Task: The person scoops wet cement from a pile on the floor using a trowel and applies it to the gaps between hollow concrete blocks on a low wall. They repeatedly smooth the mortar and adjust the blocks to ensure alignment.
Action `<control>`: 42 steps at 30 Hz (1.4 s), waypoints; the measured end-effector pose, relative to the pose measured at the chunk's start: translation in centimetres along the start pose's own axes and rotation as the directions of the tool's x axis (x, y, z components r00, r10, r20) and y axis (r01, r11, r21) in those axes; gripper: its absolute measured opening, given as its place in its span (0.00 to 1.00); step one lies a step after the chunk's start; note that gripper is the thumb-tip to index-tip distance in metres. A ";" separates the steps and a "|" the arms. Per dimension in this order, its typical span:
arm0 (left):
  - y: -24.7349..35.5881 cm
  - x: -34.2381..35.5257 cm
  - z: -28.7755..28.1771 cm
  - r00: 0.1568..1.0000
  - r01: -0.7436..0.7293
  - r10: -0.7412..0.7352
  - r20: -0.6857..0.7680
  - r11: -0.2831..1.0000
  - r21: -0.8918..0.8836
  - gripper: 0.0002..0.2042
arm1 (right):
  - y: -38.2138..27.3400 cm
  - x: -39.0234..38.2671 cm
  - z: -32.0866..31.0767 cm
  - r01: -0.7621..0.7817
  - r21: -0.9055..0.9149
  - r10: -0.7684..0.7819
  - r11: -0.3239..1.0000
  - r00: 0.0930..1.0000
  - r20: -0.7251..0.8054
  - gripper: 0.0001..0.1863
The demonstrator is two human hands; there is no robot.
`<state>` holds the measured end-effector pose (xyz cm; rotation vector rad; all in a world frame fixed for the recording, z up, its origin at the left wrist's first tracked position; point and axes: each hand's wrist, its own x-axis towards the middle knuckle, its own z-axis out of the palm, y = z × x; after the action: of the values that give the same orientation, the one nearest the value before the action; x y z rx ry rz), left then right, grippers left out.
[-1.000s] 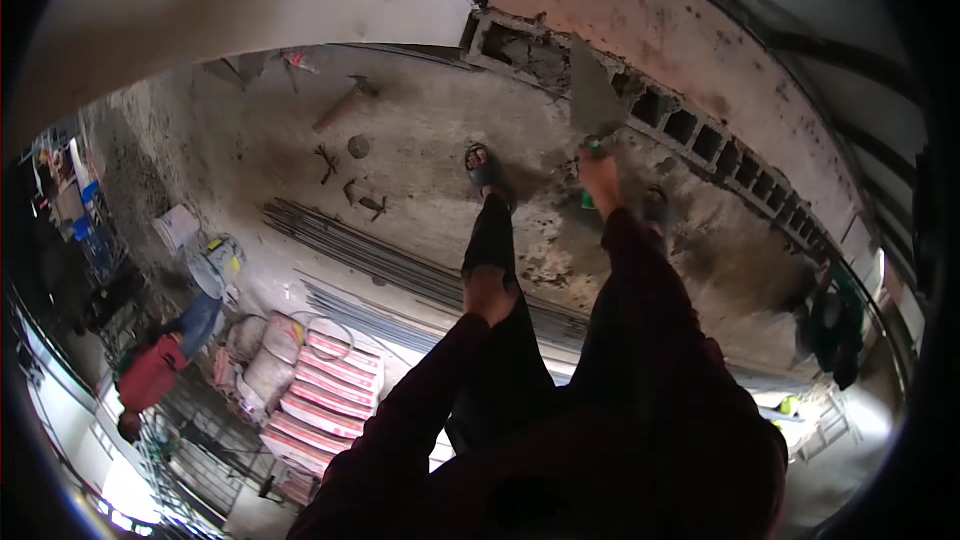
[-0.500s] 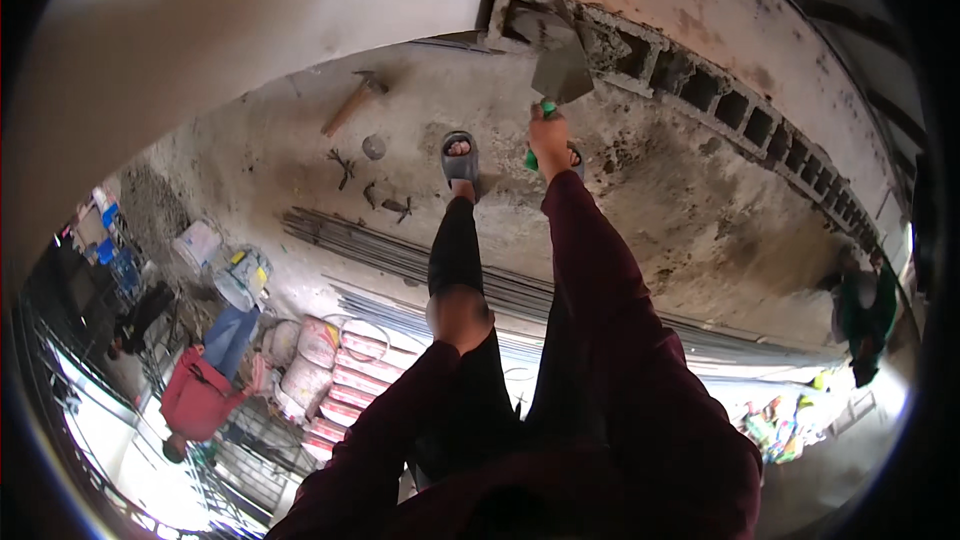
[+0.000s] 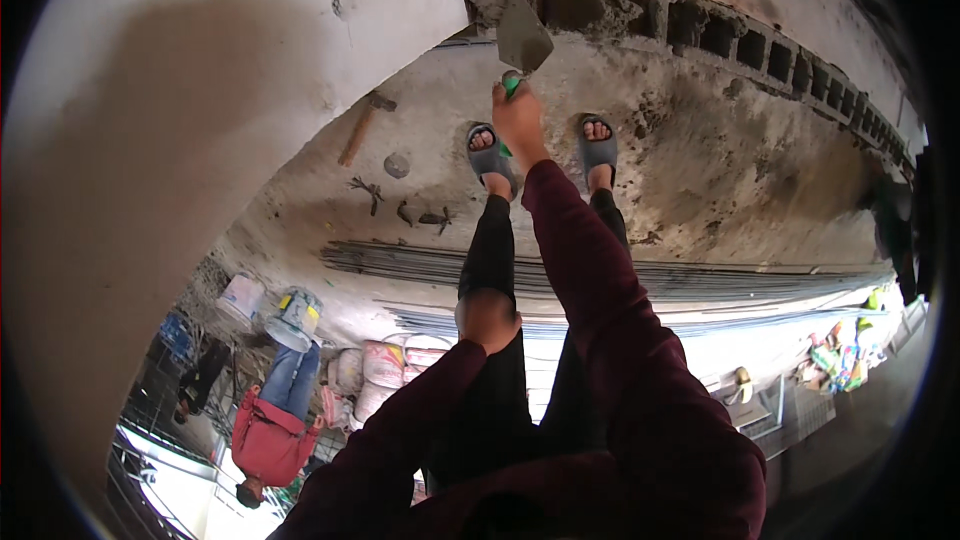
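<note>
My right hand [image 3: 519, 124] is wrapped around the green handle of a trowel [image 3: 523, 35]. Grey mortar [image 3: 488, 2] sits at the far part of its metal blade, beside the end of a row of hollow concrete blocks [image 3: 640, 15] and close to the pale wall corner. Mortar fills or covers part of the nearest block's top. Down at my left knee rests my left hand [image 3: 489, 321], its fingers blurred and hard to make out. Both my feet, in grey slides, stand on the dirty concrete floor.
Left of my feet lie a hammer [image 3: 366, 128], a round grey piece [image 3: 397, 165] and dark bits of metal [image 3: 370, 194]. Long steel bars [image 3: 430, 266] cross the floor behind me. Buckets [image 3: 294, 317], stacked sacks [image 3: 383, 364] and a person in red [image 3: 272, 437] are at lower left.
My right hand and the trowel have moved left along the blocks, to the corner by the pale wall. The view has shifted too. My left hand stays at the knee.
</note>
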<state>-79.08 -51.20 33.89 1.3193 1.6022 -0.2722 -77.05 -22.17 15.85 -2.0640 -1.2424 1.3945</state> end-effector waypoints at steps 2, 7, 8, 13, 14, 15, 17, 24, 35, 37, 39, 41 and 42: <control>-1.1 0.1 -0.5 0.999 -0.012 0.011 0.042 1.000 0.015 0.16 | -1.0 -1.0 0.1 -0.092 0.131 0.096 0.987 0.995 -0.024 0.17; -2.1 0.4 -2.0 0.996 -0.025 0.017 0.089 0.996 0.084 0.15 | -0.4 -1.8 -0.4 -0.054 0.071 0.058 0.996 0.997 -0.051 0.16; -2.2 0.4 -2.3 0.996 -0.031 0.023 0.091 0.996 0.088 0.15 | -1.3 -2.3 -1.2 -0.084 0.101 0.089 0.991 0.995 -0.049 0.16; -2.7 0.9 -3.0 0.990 -0.085 0.070 0.125 0.989 0.122 0.16 | 1.6 -1.9 0.6 -0.029 -0.050 0.027 0.998 0.999 -0.040 0.16; -2.7 0.9 -2.9 0.988 -0.087 0.070 0.138 0.989 0.119 0.16 | 3.1 -1.9 1.5 0.006 -0.115 -0.012 0.993 0.999 -0.052 0.16; -2.9 0.8 -2.8 0.988 -0.076 0.059 0.145 0.991 0.114 0.17 | 3.2 -2.3 1.7 0.002 -0.099 -0.007 0.995 0.998 -0.057 0.16; -3.1 0.8 -2.7 0.990 -0.074 0.058 0.131 0.990 0.122 0.16 | 2.5 -3.1 1.2 -0.006 -0.068 0.002 0.998 0.997 -0.073 0.15; -2.5 0.7 -2.8 0.988 -0.063 0.044 0.147 0.990 0.127 0.16 | 1.3 -0.6 -1.4 0.006 -0.077 -0.007 0.997 1.000 -0.013 0.18; -2.7 0.6 -1.8 0.991 -0.041 0.025 0.129 0.991 0.127 0.16 | 2.9 -3.7 -3.8 0.005 -0.159 -0.026 0.987 0.991 -0.133 0.17; -2.5 0.5 -1.6 0.992 -0.016 -0.003 0.129 0.989 0.148 0.16 | 4.0 -2.8 -7.1 0.028 -0.148 -0.070 0.989 0.956 -0.286 0.17; -2.3 0.5 -1.7 0.990 -0.021 0.001 0.144 0.990 0.137 0.15 | 7.2 -0.1 -10.5 0.044 -0.056 -0.062 0.997 0.923 -0.379 0.19; -2.5 0.5 -1.4 0.992 -0.026 0.010 0.127 0.992 0.124 0.15 | 7.2 2.4 -13.2 -0.161 0.353 0.265 0.922 0.926 -0.268 0.20; -2.8 0.4 -1.0 0.994 -0.038 0.025 0.111 0.992 0.118 0.15 | 7.0 3.4 -14.1 -0.202 0.395 0.303 0.896 0.929 -0.212 0.20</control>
<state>-81.92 -51.34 32.95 1.3957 1.4908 -0.4194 -61.02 -20.77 15.43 -2.1068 -0.5623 1.2776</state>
